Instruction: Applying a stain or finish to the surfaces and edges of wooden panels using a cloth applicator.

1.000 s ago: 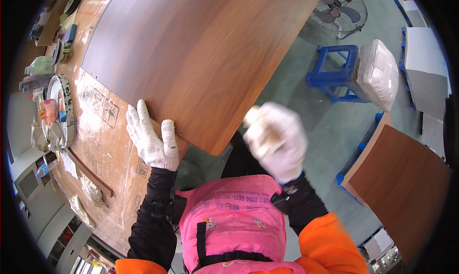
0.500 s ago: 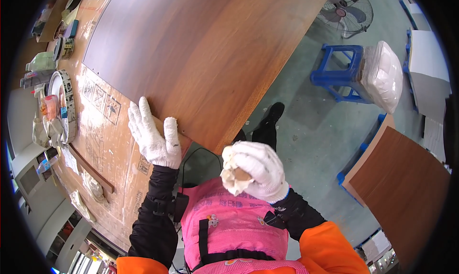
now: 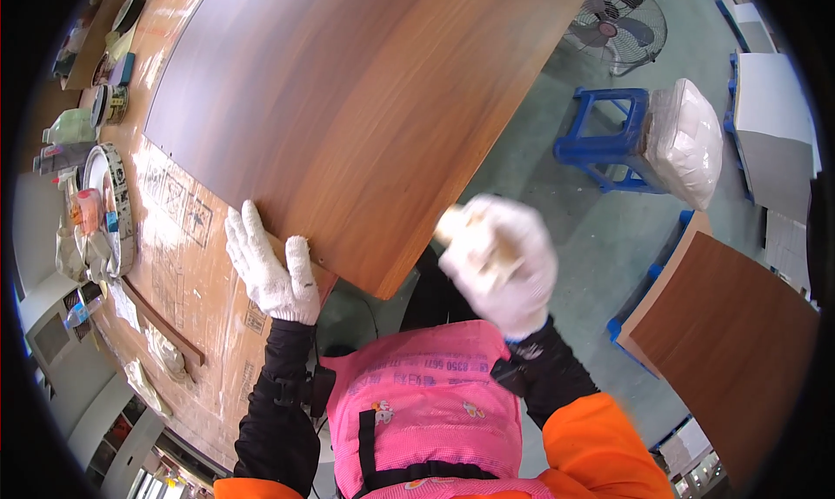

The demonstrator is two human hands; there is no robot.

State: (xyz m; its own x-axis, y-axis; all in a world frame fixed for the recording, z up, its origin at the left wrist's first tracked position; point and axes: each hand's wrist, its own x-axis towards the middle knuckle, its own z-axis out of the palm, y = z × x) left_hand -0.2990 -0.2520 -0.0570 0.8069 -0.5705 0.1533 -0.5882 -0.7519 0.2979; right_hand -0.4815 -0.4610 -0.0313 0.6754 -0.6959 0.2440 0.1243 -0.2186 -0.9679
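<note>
A large brown wood-grain panel point(image 3: 348, 107) lies on the workbench and juts past its near right edge. My left hand point(image 3: 274, 268), in a white knit glove, rests at the panel's near left corner with its fingers stretched out and spread. In my right hand point(image 3: 517, 264), also gloved, is a crumpled cream cloth point(image 3: 487, 260), gripped in a bunch. That hand is beside the panel's right edge, near the close corner, and is blurred by motion. Whether the cloth touches the edge I cannot tell.
Tubs, bottles and a round tray point(image 3: 109, 203) line the bench's left side, with crumpled cloths point(image 3: 165, 355) nearer. To the right stand a floor fan point(image 3: 609, 29), a blue stool point(image 3: 604, 138) bearing a wrapped white bundle point(image 3: 687, 142), and another brown panel point(image 3: 722, 351) on blue supports.
My right hand has moved up and to the right with the cloth, away from my body and along the panel's right edge. My left hand stays at the panel's corner.
</note>
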